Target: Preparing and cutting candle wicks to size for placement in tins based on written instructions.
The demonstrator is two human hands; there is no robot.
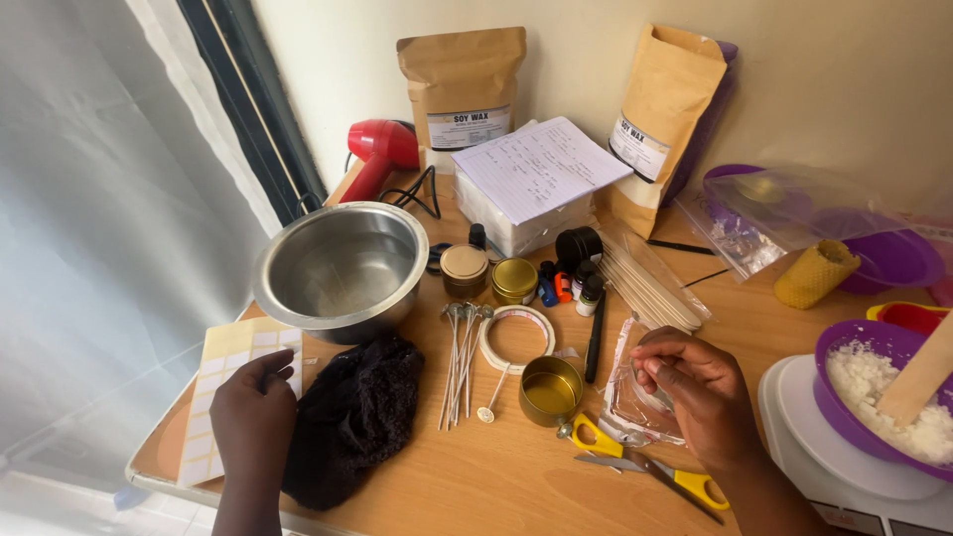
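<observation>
left hand (253,422): near left, fingers curled down on the sheet of blank labels (233,382), pinching at its right edge; the sheet lies flat at the table's near left corner.
right hand (695,387): near right, fingertips pressed together inside a clear plastic packet (635,402); whatever is pinched is too small to tell.
scissors (645,462): 1 pair, yellow handles, lying flat just near the packet, beside the right hand.
black net cloth (352,417): 1 bundle, just right of the left hand, touching the label sheet.
open gold tin (550,390): 1, empty, between the 2 hands; 1 loose wick (493,392) lies just left of it.
wicks (459,362): a small bunch with round metal tabs at the far end, left of the tin; count unclear.
tape roll (516,337): 1, flat, just beyond the tin.
black pen (596,342): 1, right of the tape.
purple bowl (874,397): 1, far right on a white scale (844,457), holding white wax flakes and 1 wooden stick.
steel pot (342,268): 1, empty, mid left.
lidded tins (491,273): 2, right of the pot, with a few small bottles beside them.
wooden sticks (650,283): 1 bundle, count unclear.
yellow honeycomb roll (814,273): 1, right.
red heat gun (377,154): 1, far left.
notepaper (541,164): 1 written sheet on a white box.
brown pouches (462,84): 2, upright against the far wall.
</observation>
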